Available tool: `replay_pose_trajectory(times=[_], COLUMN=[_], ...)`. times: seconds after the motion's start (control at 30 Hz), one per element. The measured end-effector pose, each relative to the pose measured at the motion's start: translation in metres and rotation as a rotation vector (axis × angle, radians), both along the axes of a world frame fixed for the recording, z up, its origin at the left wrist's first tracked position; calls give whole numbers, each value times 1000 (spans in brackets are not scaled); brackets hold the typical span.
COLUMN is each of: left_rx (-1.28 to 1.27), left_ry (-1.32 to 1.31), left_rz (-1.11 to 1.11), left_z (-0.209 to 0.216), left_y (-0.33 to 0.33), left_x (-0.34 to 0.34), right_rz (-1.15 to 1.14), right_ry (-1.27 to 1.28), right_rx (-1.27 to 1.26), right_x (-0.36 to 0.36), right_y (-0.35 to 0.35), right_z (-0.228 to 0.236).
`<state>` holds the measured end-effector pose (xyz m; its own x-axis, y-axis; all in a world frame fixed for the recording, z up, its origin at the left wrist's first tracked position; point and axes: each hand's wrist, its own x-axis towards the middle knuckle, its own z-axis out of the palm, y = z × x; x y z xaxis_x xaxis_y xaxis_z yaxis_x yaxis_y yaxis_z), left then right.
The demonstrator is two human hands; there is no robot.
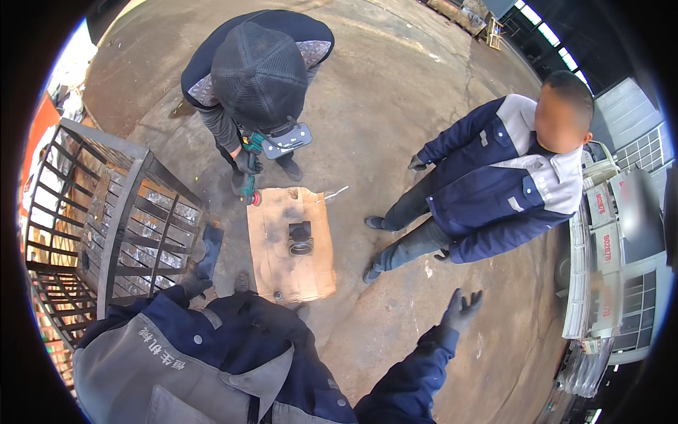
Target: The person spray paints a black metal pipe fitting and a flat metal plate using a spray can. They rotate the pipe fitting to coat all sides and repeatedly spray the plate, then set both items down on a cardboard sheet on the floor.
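My right hand [462,311], in a dark grey glove, is held out over the floor at the right. Its fingers are apart and nothing is in it. My left hand [195,285], also gloved, is low beside the metal crate [121,233]; its fingers are too dark and small to make out. Just beyond it lies a blue piece [210,251] whose kind I cannot make out. Ahead of me a cardboard sheet [272,265] lies on the floor. On it sit a dark metal part [301,238] with a round opening and a small dark ring [277,295].
A co-worker in a black mesh cap [258,74] bends over the cardboard's far edge, holding a green power tool [248,184] with a red disc. Another person in a blue and grey jacket [498,169] stands at right. A white truck [600,247] is at far right.
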<state>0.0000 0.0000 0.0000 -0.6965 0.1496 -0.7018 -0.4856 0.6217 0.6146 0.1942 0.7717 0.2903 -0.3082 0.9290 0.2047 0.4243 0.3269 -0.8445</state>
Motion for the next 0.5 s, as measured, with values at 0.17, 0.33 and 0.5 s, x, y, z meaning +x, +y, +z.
replay_pose_trajectory(times=[0.17, 0.33, 0.5], left_rx=[-118, 54, -7], left_ry=[23, -9, 19], left_rz=[-100, 33, 16], left_z=[49, 58, 74], left_y=[48, 67, 79], left_x=[-26, -11, 18], right_rz=[-55, 192, 149], right_ry=[410, 329, -69], right_rx=[638, 591, -274], right_x=[-3, 0, 31], right_y=[37, 19, -39], right_z=[214, 142, -102])
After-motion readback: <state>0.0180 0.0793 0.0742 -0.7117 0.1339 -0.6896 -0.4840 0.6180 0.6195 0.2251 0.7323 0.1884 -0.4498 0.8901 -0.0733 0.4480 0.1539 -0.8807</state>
